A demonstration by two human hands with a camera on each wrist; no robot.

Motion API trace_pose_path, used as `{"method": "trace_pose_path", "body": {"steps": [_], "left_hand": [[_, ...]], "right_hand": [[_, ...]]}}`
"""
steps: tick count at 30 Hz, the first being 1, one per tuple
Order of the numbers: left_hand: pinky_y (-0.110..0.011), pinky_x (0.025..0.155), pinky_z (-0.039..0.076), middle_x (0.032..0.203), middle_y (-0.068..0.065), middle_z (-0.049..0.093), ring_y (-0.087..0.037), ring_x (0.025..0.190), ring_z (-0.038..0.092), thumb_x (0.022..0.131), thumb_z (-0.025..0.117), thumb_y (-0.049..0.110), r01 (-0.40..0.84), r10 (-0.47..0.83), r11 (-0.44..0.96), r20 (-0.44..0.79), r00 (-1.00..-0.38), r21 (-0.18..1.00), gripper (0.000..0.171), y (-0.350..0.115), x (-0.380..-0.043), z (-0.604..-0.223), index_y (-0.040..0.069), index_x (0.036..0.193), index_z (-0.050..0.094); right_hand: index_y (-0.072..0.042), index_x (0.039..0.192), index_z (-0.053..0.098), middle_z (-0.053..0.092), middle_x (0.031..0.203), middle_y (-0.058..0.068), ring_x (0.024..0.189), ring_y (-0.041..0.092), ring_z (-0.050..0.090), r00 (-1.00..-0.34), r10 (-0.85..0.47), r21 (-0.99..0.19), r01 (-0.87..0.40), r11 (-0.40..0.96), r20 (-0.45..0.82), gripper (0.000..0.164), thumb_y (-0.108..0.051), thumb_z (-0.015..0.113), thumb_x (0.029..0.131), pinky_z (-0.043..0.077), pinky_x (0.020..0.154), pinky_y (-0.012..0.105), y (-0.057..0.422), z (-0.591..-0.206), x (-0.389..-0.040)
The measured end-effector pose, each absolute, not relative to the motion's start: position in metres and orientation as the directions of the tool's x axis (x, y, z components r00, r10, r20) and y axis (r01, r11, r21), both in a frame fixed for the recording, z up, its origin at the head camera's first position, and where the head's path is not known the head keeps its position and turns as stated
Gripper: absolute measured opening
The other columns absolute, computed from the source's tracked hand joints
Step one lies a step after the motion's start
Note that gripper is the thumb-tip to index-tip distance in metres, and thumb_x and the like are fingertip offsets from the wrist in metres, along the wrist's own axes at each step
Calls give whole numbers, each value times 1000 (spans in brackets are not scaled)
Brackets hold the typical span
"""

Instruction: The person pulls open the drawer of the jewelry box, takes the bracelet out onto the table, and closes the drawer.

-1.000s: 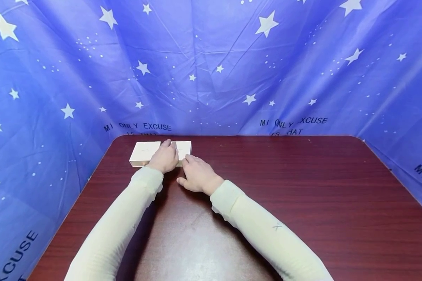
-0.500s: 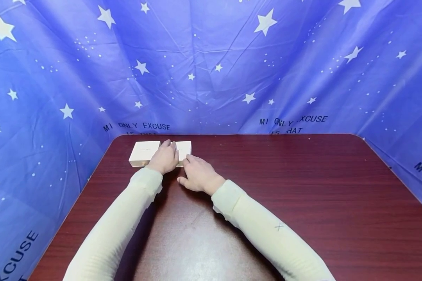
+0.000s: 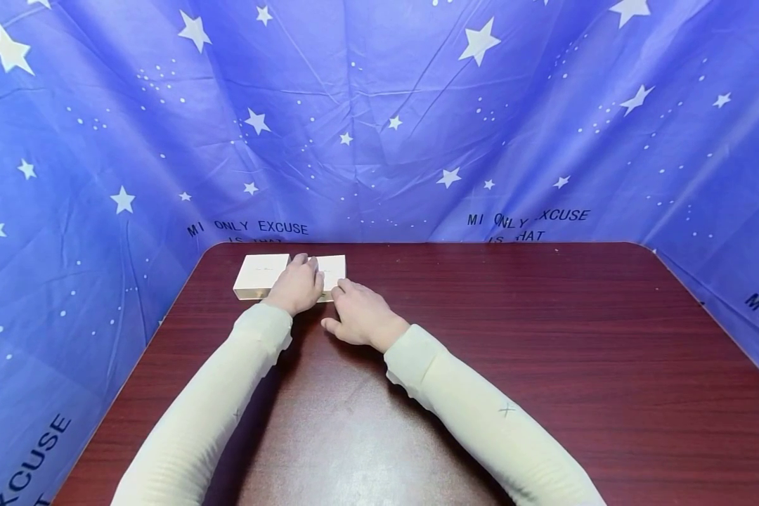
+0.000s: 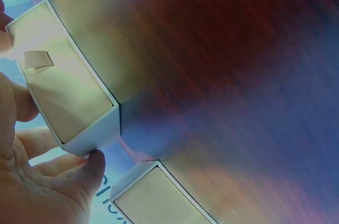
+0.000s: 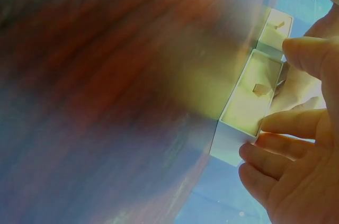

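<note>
Two small white boxes with gold-toned fronts lie side by side at the far left of the table. My left hand reaches over the left end of the right-hand box, a fingertip at its side. The left wrist view shows this box's front with a little pull tab. At the box's right front corner, my right hand touches with extended fingers, its thumb spread apart. The left-hand box is partly covered by my left hand; a narrow gap parts the boxes in the left wrist view.
The dark red wooden table extends right and toward me, with a rounded far edge behind the boxes. A blue star-printed curtain hangs around its back and sides. My pale sleeves cross the near part of the table.
The right-hand box and both hands have shifted very slightly to the right and nearer. The left-hand box stays in place; the hands keep nearly the same pose.
</note>
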State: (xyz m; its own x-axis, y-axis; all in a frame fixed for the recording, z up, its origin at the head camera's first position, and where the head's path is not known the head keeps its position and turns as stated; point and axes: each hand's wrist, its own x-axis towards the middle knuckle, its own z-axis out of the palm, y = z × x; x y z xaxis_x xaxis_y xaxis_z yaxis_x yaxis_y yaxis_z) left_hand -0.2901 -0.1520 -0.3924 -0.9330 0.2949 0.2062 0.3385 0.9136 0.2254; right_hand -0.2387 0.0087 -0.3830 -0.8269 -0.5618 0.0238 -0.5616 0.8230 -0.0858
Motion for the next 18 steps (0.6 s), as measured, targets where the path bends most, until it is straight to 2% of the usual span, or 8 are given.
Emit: {"method": "trace_pose_path", "body": {"steps": [18], "left_hand": [[-48, 98, 42, 126, -31, 49, -41, 116, 50, 95, 46, 18, 340, 286, 901, 219, -933, 269, 32, -152, -286, -392, -9, 108, 60]], "right_hand": [[0, 126, 56, 46, 138, 16, 123, 28, 50, -830, -556, -107, -558, 823, 47, 61, -49, 56, 91, 39, 103, 36, 13, -384, -238]]}}
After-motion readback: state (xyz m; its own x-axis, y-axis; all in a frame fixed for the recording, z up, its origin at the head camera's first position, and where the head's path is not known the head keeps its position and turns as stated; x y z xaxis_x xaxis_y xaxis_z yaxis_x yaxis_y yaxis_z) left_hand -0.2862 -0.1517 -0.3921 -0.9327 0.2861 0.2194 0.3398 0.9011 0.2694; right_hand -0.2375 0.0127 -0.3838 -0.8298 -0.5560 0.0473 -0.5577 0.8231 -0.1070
